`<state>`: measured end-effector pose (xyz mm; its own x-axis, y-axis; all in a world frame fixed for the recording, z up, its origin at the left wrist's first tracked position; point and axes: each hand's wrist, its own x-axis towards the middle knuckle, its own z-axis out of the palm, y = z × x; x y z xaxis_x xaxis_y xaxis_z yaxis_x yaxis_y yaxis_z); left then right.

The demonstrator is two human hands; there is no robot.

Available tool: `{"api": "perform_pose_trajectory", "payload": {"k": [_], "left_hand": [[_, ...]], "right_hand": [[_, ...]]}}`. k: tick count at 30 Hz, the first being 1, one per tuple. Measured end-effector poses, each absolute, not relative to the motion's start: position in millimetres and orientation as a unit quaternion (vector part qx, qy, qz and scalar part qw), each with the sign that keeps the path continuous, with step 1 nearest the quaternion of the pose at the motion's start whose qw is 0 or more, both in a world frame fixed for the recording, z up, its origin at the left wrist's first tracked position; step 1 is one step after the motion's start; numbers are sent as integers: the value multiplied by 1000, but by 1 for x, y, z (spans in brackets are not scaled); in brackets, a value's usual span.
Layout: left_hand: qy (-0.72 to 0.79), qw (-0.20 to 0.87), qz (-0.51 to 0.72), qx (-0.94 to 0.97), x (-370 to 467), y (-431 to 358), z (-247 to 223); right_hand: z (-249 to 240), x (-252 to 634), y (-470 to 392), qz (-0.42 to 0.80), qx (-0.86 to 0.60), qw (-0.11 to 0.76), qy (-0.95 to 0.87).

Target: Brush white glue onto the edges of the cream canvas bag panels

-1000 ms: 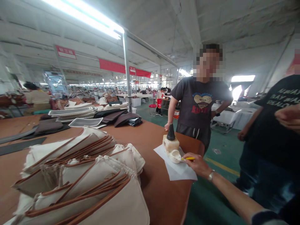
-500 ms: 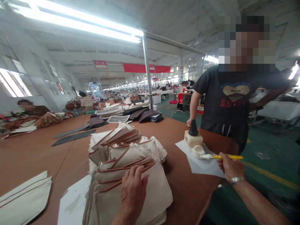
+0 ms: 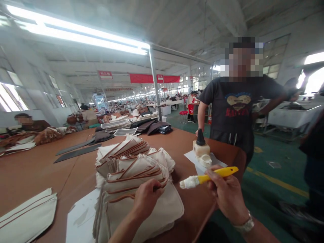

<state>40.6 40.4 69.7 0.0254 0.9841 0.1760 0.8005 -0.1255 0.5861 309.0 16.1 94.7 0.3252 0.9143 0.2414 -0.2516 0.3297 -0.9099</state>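
The left hand point(image 3: 146, 199) lies nearest, its fingers curled down onto the top of the stack of canvas bag panels point(image 3: 136, 179), cream pieces edged in brown piping; the fingertips press at a piped seam, and whether they pinch the edge or only rest on it is hard to tell from this angle. Just right of the stack, the right hand point(image 3: 226, 195) is closed around a yellow-handled glue brush point(image 3: 209, 177), held level above the brown worktable point(image 3: 37, 168), its white, loaded bristles pointing toward the stack and not touching it.

Judged from this, the brush looks freshly charged and no panel has yet been brushed: the top piece shows no wet streak, and the stack is tall, so most of the work seems left. A white sheet point(image 3: 81, 216) lies left of the stack, partly under it, and a separate canvas piece point(image 3: 25, 216) lies further left.

Beyond the stack, to its right, the glue pot point(image 3: 201, 152) with a dark cone top stands on white paper point(image 3: 215, 162). Behind it a person in a dark T-shirt point(image 3: 238, 111) stands at the table's far edge. Further past the stack lie dark leather pieces point(image 3: 101, 136) and stacked trays point(image 3: 121, 123)
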Motion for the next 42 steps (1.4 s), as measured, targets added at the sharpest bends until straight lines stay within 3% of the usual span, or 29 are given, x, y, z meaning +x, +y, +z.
{"api": "perform_pose_trajectory", "payload": {"k": [6, 12, 16, 22, 26, 31, 36, 40, 42], "left_hand": [[596, 238, 323, 696, 39, 4, 83], [566, 294, 351, 686, 36, -21, 101], [560, 239, 349, 712, 33, -35, 98], [374, -75, 374, 845, 24, -63, 91], [304, -177, 359, 865, 20, -83, 100], [284, -186, 327, 882, 15, -93, 106], [290, -189, 337, 876, 9, -94, 104], [278, -173, 336, 883, 3, -93, 106], [293, -139, 350, 879, 3, -84, 114]], "right_hand": [[102, 271, -11, 194, -369, 628, -657], [123, 274, -24, 75, -380, 652, -652], [132, 274, -39, 96, -364, 628, -681], [140, 287, -45, 159, -385, 661, -625], [151, 284, -57, 253, -363, 621, -647], [165, 282, -68, 326, -345, 508, -719], [183, 279, -74, 272, -343, 545, -715], [187, 272, -82, 312, -331, 450, -768], [188, 284, -81, 318, -353, 462, -749]]}}
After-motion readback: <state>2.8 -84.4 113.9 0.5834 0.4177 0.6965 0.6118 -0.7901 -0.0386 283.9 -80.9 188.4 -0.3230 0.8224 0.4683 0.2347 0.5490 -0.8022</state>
